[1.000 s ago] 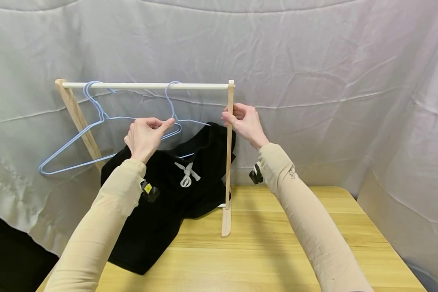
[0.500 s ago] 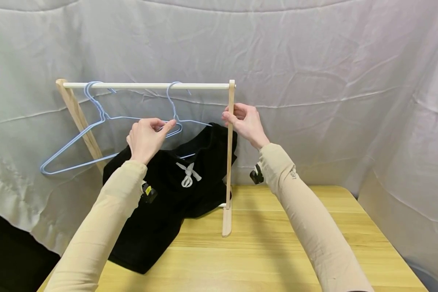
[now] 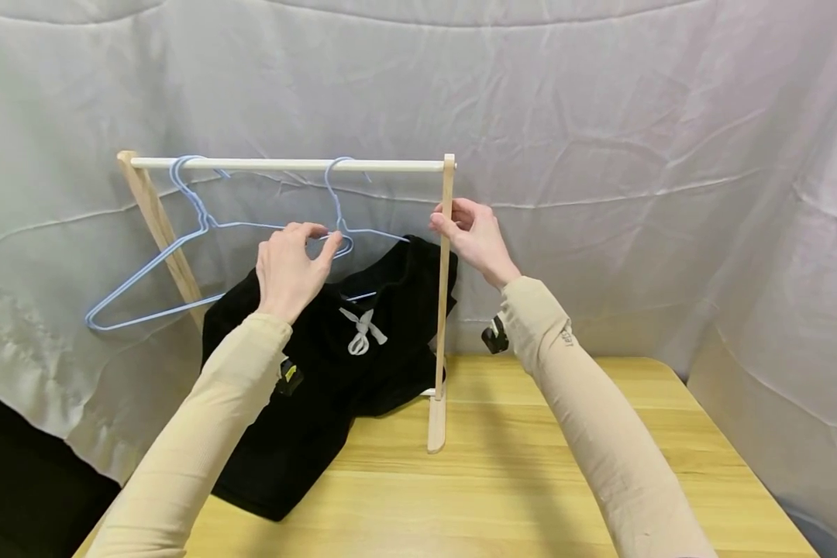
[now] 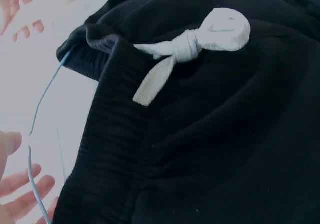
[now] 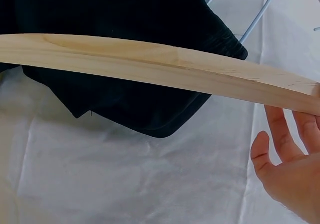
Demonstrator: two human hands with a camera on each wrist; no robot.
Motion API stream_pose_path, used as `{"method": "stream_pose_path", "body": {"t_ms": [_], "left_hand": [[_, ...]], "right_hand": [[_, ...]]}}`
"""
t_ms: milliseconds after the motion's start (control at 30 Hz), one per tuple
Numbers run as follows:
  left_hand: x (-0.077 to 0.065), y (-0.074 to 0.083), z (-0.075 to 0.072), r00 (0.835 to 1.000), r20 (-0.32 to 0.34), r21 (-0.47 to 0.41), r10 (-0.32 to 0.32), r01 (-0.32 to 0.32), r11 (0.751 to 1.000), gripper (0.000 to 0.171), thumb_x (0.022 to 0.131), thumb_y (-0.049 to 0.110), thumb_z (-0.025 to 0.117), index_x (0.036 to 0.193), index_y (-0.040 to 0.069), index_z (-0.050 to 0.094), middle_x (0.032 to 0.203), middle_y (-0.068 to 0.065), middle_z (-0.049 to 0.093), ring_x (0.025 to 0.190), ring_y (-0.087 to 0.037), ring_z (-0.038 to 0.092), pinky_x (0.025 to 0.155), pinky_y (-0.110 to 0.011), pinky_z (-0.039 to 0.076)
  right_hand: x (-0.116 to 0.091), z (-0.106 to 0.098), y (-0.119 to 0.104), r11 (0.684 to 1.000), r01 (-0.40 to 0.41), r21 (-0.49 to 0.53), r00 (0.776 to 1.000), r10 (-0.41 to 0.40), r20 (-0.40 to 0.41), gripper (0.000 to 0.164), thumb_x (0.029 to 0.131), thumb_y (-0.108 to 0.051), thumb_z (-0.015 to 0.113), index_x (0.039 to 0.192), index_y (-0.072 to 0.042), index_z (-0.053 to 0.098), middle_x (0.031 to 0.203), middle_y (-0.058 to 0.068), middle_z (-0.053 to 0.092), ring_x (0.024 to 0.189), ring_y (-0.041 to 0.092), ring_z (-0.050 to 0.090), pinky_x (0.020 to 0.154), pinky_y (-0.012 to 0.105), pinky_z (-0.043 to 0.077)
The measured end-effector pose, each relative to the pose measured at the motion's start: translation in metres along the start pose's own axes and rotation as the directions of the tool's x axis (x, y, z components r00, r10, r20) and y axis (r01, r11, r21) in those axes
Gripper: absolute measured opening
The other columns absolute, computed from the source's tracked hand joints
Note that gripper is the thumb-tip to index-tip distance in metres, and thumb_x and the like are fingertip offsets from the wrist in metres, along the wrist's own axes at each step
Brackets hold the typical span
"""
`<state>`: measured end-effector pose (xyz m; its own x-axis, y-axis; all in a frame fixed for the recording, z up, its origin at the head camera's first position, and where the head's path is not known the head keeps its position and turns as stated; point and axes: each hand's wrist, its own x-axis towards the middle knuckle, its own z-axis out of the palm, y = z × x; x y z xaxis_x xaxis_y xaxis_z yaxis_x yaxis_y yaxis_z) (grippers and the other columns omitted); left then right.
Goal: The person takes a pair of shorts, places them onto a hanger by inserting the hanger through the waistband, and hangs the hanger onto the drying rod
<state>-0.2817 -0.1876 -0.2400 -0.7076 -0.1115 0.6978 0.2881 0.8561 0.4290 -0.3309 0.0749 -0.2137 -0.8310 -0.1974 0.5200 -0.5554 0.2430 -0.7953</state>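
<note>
Black shorts point(image 3: 321, 387) with a white drawstring bow point(image 3: 363, 332) hang on a light blue hanger point(image 3: 340, 217) hooked over the rack's white rail point(image 3: 286, 164). My left hand point(image 3: 293, 267) is beside the hanger's neck, thumb and fingers apart; in the left wrist view, the hanger wire point(image 4: 37, 104) runs close by those parted fingers. On the other side, my right hand point(image 3: 480, 242) holds the rack's right wooden upright point(image 3: 442, 310), with its thumb across it and fingers behind. The right wrist view shows fingers point(image 5: 282, 139) against that post.
Further left on the rail hang more blue hangers point(image 3: 146, 271), without clothes. The rack's left wooden post point(image 3: 156, 217) leans behind them. Under the shorts lies a wooden table point(image 3: 565, 465). A grey cloth curtain point(image 3: 600, 116) surrounds the back and sides.
The left thumb and fingers have parted from their pinch at the hanger. Rack, hangers and shorts sit slightly further right in view. The right hand stays on the upright.
</note>
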Motion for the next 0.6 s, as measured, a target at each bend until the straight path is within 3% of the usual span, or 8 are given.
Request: {"method": "stream_pose_path", "body": {"t_ms": [100, 333, 600], "left_hand": [[-0.002, 0.004, 0.001, 1.000, -0.005, 0.005, 0.010, -0.010, 1.000, 0.042, 0.096, 0.038, 0.065, 0.123, 0.006, 0.068, 0.128, -0.015, 0.067, 0.119, -0.041, 0.057, 0.100, -0.053, 0.039], [-0.007, 0.008, 0.003, 0.999, -0.010, 0.036, 0.050, -0.050, 0.998, 0.056, 0.095, 0.040, 0.066, 0.138, 0.006, 0.055, 0.144, -0.015, 0.054, 0.132, -0.041, 0.046, 0.110, -0.055, 0.033], [-0.016, 0.014, 0.007, 0.995, -0.021, 0.065, 0.103, -0.101, 0.993, 0.063, 0.095, 0.041, 0.065, 0.144, 0.005, 0.048, 0.158, -0.015, 0.039, 0.147, -0.036, 0.032, 0.119, -0.053, 0.026]], "right_hand": [[-0.001, -0.002, -0.001, 1.000, -0.008, 0.017, 1.000, 0.008, 0.024, 0.029, 0.100, -0.015, 0.062, 0.120, 0.006, 0.062, 0.109, 0.022, 0.071, 0.106, 0.027, 0.068, 0.091, 0.025, 0.049], [-0.005, -0.006, -0.002, 0.998, -0.064, -0.017, 0.997, 0.065, 0.052, 0.053, 0.100, -0.019, 0.062, 0.146, -0.001, 0.043, 0.137, 0.024, 0.058, 0.128, 0.031, 0.054, 0.107, 0.042, 0.045], [-0.014, -0.010, -0.001, 0.998, -0.058, 0.020, 0.998, 0.058, 0.023, 0.053, 0.099, -0.017, 0.064, 0.146, -0.004, 0.042, 0.137, 0.021, 0.057, 0.129, 0.031, 0.053, 0.109, 0.046, 0.044]]}}
